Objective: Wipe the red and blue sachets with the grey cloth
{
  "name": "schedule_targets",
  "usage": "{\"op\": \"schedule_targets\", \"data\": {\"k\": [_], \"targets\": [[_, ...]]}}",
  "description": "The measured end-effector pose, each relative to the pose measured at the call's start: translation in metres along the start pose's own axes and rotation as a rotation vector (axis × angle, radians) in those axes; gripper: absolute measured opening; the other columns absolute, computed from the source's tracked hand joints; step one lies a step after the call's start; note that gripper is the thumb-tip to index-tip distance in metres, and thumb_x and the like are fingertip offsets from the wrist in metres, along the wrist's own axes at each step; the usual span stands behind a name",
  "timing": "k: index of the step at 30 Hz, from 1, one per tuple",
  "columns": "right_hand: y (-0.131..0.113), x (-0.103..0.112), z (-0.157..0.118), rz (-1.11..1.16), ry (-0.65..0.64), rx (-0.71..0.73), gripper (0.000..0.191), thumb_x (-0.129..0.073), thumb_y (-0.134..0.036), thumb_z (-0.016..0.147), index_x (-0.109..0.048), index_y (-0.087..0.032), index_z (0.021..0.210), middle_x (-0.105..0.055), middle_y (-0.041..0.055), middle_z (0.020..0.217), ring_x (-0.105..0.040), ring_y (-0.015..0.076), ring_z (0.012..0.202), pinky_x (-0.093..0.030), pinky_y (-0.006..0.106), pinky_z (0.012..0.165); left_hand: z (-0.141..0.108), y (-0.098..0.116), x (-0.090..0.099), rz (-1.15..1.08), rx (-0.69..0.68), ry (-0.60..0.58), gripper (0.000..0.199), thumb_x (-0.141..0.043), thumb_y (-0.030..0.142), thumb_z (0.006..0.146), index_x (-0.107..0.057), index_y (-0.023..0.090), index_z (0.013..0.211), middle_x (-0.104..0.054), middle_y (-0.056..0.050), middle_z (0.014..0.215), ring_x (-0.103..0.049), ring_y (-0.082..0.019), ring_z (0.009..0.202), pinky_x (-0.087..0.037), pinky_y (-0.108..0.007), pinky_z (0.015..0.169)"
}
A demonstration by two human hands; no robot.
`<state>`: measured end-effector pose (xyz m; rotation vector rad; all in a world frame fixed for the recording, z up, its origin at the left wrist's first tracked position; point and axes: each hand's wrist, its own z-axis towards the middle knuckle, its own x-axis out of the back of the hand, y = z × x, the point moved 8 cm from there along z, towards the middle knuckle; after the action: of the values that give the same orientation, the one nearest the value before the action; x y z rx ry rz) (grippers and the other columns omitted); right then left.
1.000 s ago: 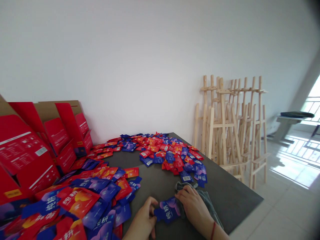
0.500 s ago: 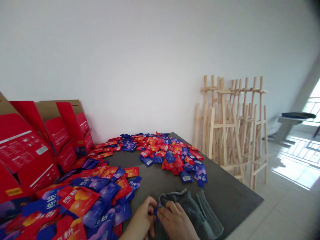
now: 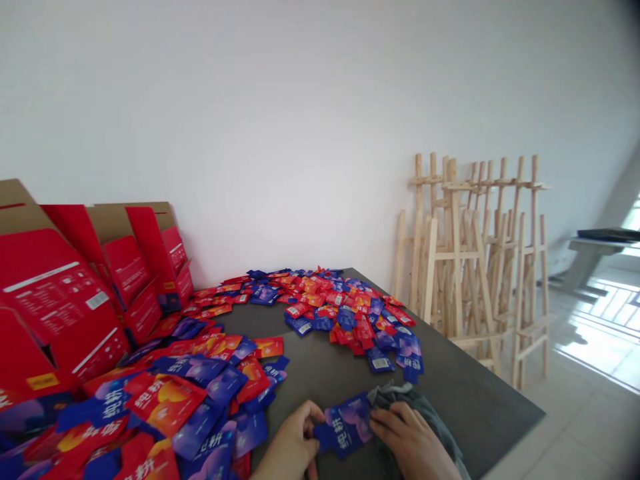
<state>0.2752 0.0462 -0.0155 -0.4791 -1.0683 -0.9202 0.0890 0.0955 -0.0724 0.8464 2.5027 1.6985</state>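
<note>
A blue foil sachet [image 3: 345, 427] with a printed label lies flat on the dark tabletop [image 3: 320, 370]. My left hand [image 3: 290, 445] pinches its left end. My right hand [image 3: 410, 445] lies at its right edge, with fingers bunched in a grey cloth [image 3: 417, 407] that touches the sachet. A loose heap of red and blue sachets [image 3: 190, 403] spreads left of my left hand. Another scattered pile of sachets [image 3: 345, 310] lies farther up the table, beyond both hands.
Open red cardboard boxes [image 3: 60, 307] stand along the table's left side. Wooden easels [image 3: 475, 267] lean against the white wall beyond the table's right edge [image 3: 493, 413]. A tiled floor lies to the right.
The grey cloth has drawn back to the right with my right hand, uncovering the blue sachet. My left hand still pinches the sachet's left end.
</note>
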Motion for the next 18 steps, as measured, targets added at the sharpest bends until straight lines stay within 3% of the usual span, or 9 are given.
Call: {"op": "schedule_targets", "data": {"k": [3,5,11,13,18], "targets": [[0.033,0.005,0.001,0.027,-0.041,-0.212,0.041,-0.049,-0.005,0.079,-0.065,-0.026,0.111,-0.066,-0.0006,0.113,-0.051,0.0206,0.100,-0.040,0.031,0.087,-0.003,0.006,0.001,-0.001,-0.027,0.009,0.038,-0.035,-0.006,0.074,-0.043,0.021,0.099,-0.056,0.006,0.080,-0.056,-0.005,0.035,-0.032,-0.011,0.028],[0.037,0.010,0.009,0.081,-0.037,-0.291,0.045,-0.046,-0.003,0.078,-0.066,-0.025,0.112,-0.065,0.0008,0.114,-0.050,0.0213,0.102,-0.039,0.033,0.091,-0.005,0.008,0.001,0.003,-0.032,0.002,0.038,-0.035,-0.006,0.075,-0.046,0.020,0.100,-0.056,0.005,0.081,-0.057,-0.006,0.037,-0.030,-0.011,0.026],[-0.022,0.005,0.051,0.312,-0.094,-0.142,0.047,-0.045,-0.007,0.083,-0.060,-0.032,0.121,-0.064,-0.0037,0.117,-0.048,0.0191,0.105,-0.036,0.030,0.094,-0.003,0.003,0.001,-0.019,-0.015,-0.011,0.046,-0.031,-0.006,0.076,-0.050,0.017,0.111,-0.063,-0.001,0.092,-0.060,-0.006,0.041,-0.033,-0.012,0.026],[-0.029,-0.002,0.057,0.344,-0.108,-0.133,0.044,-0.044,-0.008,0.085,-0.061,-0.033,0.118,-0.065,-0.0049,0.112,-0.049,0.0181,0.103,-0.035,0.029,0.093,-0.001,0.000,0.000,-0.004,0.001,-0.014,0.049,-0.031,-0.006,0.076,-0.051,0.016,0.115,-0.066,-0.001,0.087,-0.059,-0.006,0.040,-0.034,-0.012,0.028],[0.019,-0.010,0.043,0.285,-0.108,-0.326,0.047,-0.041,-0.005,0.082,-0.065,-0.028,0.115,-0.066,-0.0011,0.111,-0.048,0.0209,0.104,-0.034,0.032,0.095,0.003,-0.011,0.000,0.028,0.046,0.026,0.050,-0.035,0.001,0.078,-0.052,0.014,0.122,-0.063,0.002,0.062,-0.054,-0.008,0.036,-0.034,-0.014,0.031]]}}
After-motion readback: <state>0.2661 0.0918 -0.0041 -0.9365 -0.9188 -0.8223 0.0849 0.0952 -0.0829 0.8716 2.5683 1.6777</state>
